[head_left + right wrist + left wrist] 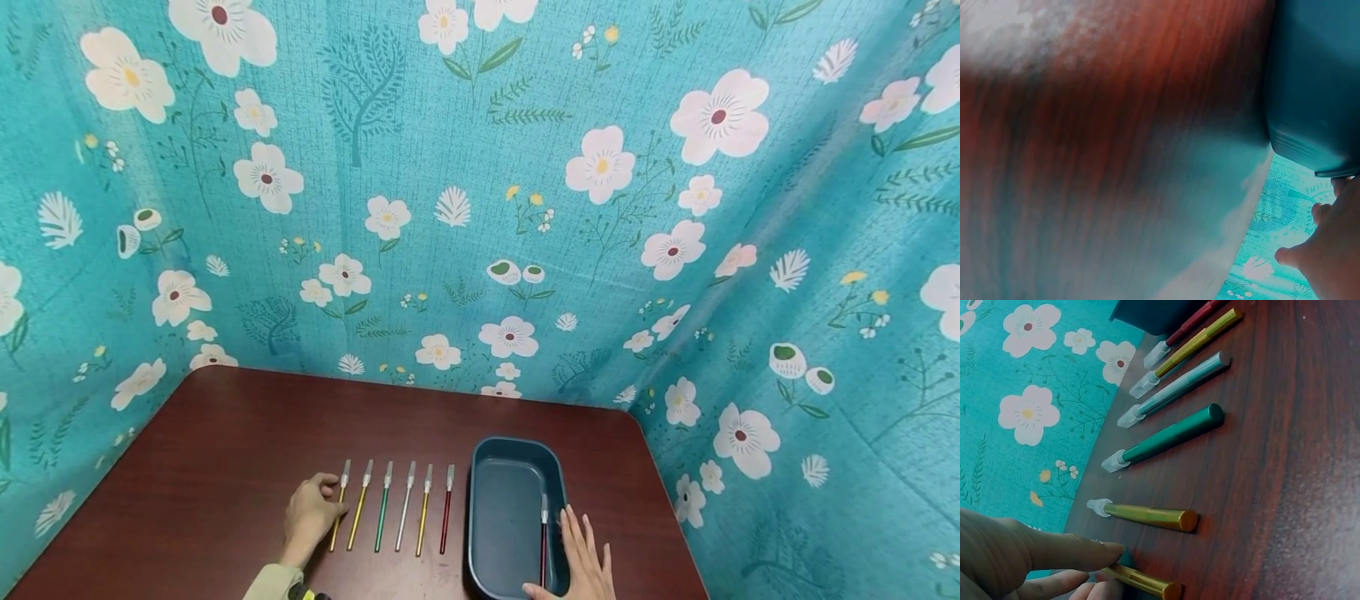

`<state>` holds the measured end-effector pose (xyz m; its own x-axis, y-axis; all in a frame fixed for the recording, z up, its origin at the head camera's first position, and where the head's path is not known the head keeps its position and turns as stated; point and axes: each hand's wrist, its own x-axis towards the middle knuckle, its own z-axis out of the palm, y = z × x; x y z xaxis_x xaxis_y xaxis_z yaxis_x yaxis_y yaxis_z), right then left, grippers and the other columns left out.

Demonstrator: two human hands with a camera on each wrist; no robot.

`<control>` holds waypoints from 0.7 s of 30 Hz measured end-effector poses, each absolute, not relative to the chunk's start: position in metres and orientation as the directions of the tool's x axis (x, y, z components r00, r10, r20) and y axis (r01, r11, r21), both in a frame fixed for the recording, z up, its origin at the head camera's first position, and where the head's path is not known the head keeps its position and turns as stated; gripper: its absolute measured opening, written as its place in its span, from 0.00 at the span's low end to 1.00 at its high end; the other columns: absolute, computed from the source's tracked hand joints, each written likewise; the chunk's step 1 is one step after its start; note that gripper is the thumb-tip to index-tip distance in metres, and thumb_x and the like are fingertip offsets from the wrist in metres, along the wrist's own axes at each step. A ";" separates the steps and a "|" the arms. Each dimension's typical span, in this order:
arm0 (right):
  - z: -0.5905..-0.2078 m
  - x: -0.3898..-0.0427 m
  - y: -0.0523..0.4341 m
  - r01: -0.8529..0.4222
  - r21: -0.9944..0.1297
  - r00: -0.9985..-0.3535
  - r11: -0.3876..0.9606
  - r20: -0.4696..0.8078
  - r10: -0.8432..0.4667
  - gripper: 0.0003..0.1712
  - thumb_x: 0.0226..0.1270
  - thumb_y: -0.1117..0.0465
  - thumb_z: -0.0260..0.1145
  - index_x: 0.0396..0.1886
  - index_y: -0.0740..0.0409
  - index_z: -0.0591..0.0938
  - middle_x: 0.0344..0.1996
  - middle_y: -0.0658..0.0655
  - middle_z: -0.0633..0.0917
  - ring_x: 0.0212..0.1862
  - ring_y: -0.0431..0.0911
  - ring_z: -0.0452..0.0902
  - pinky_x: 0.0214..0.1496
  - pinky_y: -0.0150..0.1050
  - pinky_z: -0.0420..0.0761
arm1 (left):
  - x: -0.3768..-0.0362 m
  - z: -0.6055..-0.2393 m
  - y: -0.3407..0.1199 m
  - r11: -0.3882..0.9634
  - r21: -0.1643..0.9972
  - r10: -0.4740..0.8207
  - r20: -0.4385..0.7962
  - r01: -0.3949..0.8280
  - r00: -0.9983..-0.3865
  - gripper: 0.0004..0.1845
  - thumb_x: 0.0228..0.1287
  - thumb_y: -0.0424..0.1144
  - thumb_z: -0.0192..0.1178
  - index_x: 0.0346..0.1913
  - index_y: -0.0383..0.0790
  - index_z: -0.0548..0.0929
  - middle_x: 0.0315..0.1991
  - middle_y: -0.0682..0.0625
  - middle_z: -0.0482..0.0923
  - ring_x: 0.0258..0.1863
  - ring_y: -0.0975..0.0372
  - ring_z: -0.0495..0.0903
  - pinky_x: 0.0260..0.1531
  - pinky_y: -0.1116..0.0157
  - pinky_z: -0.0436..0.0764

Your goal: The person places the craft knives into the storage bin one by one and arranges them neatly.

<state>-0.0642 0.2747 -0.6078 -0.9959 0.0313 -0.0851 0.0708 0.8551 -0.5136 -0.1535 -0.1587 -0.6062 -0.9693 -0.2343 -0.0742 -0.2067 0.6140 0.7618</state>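
head view: blue tray holds one red knife; right hand fingers flat, left hand pinching gold knife.

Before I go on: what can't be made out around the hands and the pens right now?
- Left hand: head view too small, and in the left wrist view its fingers cover the leftmost gold pen, so the grip is unclear.
- Right hand: cut off by the head view's bottom edge.
- Right wrist view: blurred; bin contents unseen.
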 end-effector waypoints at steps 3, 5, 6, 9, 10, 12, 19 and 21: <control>-0.608 -0.065 0.275 0.076 -0.512 -0.995 0.856 -0.094 0.032 0.71 0.54 0.28 0.76 0.85 0.61 0.55 0.84 0.66 0.55 0.81 0.73 0.44 0.70 0.82 0.38 | -0.155 -0.606 -0.158 0.622 0.755 -0.240 -0.067 -0.207 -0.968 0.26 0.46 0.28 0.79 0.51 0.29 0.84 0.37 0.43 0.82 0.39 0.45 0.82 0.40 0.46 0.78; -0.608 -0.066 0.275 0.080 -0.512 -0.994 0.855 -0.101 0.032 0.71 0.54 0.28 0.76 0.85 0.61 0.54 0.84 0.65 0.54 0.81 0.73 0.44 0.71 0.82 0.37 | -0.156 -0.606 -0.158 0.625 0.752 -0.241 -0.069 -0.209 -0.968 0.25 0.46 0.27 0.78 0.51 0.29 0.84 0.37 0.43 0.82 0.38 0.46 0.82 0.40 0.46 0.78; -0.608 -0.066 0.275 0.080 -0.513 -0.994 0.855 -0.103 0.032 0.71 0.55 0.28 0.76 0.85 0.61 0.54 0.84 0.65 0.54 0.82 0.73 0.43 0.71 0.82 0.37 | -0.156 -0.606 -0.159 0.626 0.752 -0.240 -0.068 -0.208 -0.968 0.25 0.46 0.27 0.77 0.51 0.29 0.84 0.36 0.44 0.83 0.38 0.46 0.82 0.40 0.47 0.78; -0.609 -0.067 0.276 0.076 -0.515 -0.995 0.854 -0.098 0.029 0.71 0.55 0.28 0.76 0.86 0.60 0.54 0.84 0.65 0.54 0.82 0.72 0.43 0.71 0.81 0.37 | -0.157 -0.604 -0.161 0.625 0.752 -0.235 -0.074 -0.209 -0.969 0.24 0.47 0.26 0.75 0.51 0.28 0.84 0.35 0.45 0.83 0.37 0.48 0.82 0.39 0.48 0.78; -0.609 -0.068 0.276 0.073 -0.516 -0.995 0.853 -0.095 0.028 0.71 0.55 0.28 0.76 0.86 0.60 0.54 0.84 0.65 0.54 0.82 0.72 0.44 0.71 0.81 0.38 | -0.158 -0.603 -0.161 0.624 0.753 -0.232 -0.075 -0.208 -0.970 0.24 0.47 0.26 0.75 0.51 0.28 0.84 0.35 0.46 0.83 0.36 0.48 0.82 0.38 0.49 0.78; -0.609 -0.068 0.276 0.069 -0.516 -0.996 0.854 -0.088 0.027 0.71 0.55 0.28 0.76 0.86 0.60 0.54 0.84 0.65 0.54 0.82 0.72 0.44 0.71 0.81 0.38 | -0.158 -0.602 -0.162 0.624 0.754 -0.224 -0.082 -0.208 -0.971 0.25 0.47 0.26 0.74 0.52 0.28 0.83 0.35 0.46 0.84 0.35 0.49 0.82 0.37 0.50 0.79; -0.612 -0.065 0.276 0.055 -0.520 -0.998 0.852 -0.064 0.026 0.70 0.54 0.29 0.77 0.85 0.59 0.55 0.84 0.66 0.55 0.81 0.74 0.46 0.71 0.82 0.39 | -0.160 -0.602 -0.159 0.613 0.754 -0.230 -0.115 -0.235 -0.967 0.25 0.49 0.26 0.74 0.54 0.27 0.82 0.35 0.43 0.87 0.36 0.48 0.84 0.38 0.50 0.79; -0.612 -0.064 0.277 0.051 -0.521 -0.998 0.852 -0.056 0.025 0.70 0.55 0.29 0.77 0.85 0.59 0.55 0.83 0.66 0.56 0.80 0.74 0.46 0.70 0.81 0.39 | -0.160 -0.603 -0.158 0.611 0.756 -0.227 -0.117 -0.235 -0.967 0.25 0.50 0.27 0.74 0.54 0.26 0.82 0.36 0.42 0.87 0.36 0.47 0.84 0.39 0.49 0.79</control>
<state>-0.0639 0.2768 -0.6122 -0.9981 0.0253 -0.0561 0.0509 0.8523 -0.5205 -0.1601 -0.1583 -0.6035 -0.9669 -0.2265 -0.1175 -0.2351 0.6114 0.7556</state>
